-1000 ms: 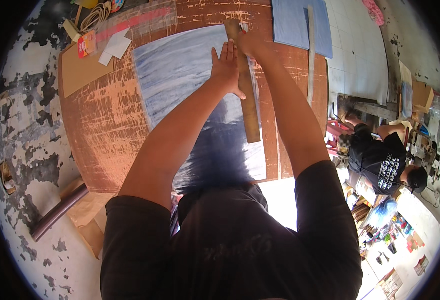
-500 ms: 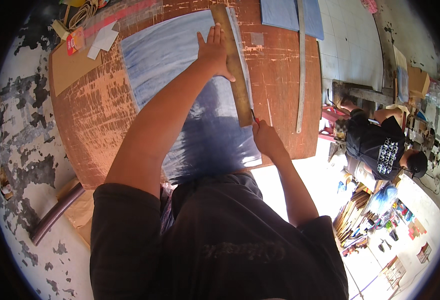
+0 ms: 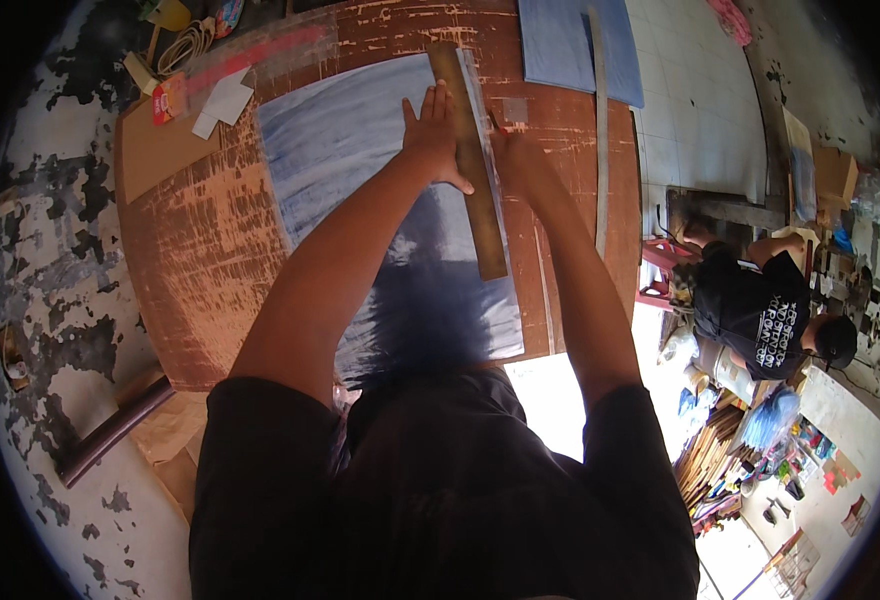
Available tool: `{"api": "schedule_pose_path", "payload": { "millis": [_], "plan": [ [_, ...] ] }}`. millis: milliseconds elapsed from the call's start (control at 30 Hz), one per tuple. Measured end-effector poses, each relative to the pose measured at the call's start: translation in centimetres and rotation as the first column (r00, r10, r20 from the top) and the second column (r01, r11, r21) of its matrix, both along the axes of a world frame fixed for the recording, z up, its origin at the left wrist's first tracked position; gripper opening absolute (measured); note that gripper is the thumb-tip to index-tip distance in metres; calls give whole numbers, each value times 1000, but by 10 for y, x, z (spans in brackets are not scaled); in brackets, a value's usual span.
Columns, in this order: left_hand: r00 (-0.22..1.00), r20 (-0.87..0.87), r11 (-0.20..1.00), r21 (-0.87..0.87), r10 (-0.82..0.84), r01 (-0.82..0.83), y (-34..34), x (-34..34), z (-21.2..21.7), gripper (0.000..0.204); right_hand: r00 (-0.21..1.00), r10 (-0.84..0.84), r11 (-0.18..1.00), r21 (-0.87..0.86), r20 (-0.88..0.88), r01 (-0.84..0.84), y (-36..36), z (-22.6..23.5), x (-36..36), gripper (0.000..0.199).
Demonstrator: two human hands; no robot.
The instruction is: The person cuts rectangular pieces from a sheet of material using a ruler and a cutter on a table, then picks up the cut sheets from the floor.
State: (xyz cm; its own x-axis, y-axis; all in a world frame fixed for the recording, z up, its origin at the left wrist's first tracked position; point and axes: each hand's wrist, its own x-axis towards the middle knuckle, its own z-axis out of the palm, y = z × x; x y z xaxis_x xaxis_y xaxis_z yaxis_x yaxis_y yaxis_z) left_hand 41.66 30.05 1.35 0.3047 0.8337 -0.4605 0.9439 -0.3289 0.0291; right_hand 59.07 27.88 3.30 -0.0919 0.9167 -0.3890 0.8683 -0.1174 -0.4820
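Observation:
My left hand (image 3: 434,140) presses with spread fingers on a long brown straightedge (image 3: 477,190). Under it lies a glossy, streaked blue-grey sheet (image 3: 340,135) on the worn brown table (image 3: 200,250). Just right of the straightedge, near its far half, my right hand (image 3: 520,160) is closed around a red-handled cutter (image 3: 497,122). Most of the handle is hidden in the fingers, and the tip is too small to make out. A narrow strip of the sheet shows along the straightedge's right side.
A metal ruler (image 3: 601,140) lies along the table's right side, its far part over a blue sheet stack (image 3: 560,45). Brown cardboard (image 3: 165,160) and white paper pieces (image 3: 222,105) are at the far left. Beyond the table, on the right, another person (image 3: 760,310) works.
My right hand with the cutter has travelled away from me along the straightedge's right edge, from its near end to its far half. My left hand stays pressed on the straightedge.

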Motion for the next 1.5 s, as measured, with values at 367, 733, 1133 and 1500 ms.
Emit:
{"api": "schedule_pose_path", "payload": {
  "millis": [367,733,1133,1500],
  "plan": [
    [999,35,1000,7,1,-1,-2,-6,0,163,822,423,833,194,380,-518,154,-46,-66,38],
    [1000,7,1000,4,-1,1,-1,-5,1,163,894,432,899,-138,122,-416,43,15,-37,44],
    [1000,9,1000,30,-5,4,-2,-1,-4,166,993,-65,930,-356,96,95,-204,7,43,50],
    [999,47,1000,-9,27,-27,-2,-8,-5,167,998,60,988,-144,7,-58,-21,36,7,44]
  ]
}}
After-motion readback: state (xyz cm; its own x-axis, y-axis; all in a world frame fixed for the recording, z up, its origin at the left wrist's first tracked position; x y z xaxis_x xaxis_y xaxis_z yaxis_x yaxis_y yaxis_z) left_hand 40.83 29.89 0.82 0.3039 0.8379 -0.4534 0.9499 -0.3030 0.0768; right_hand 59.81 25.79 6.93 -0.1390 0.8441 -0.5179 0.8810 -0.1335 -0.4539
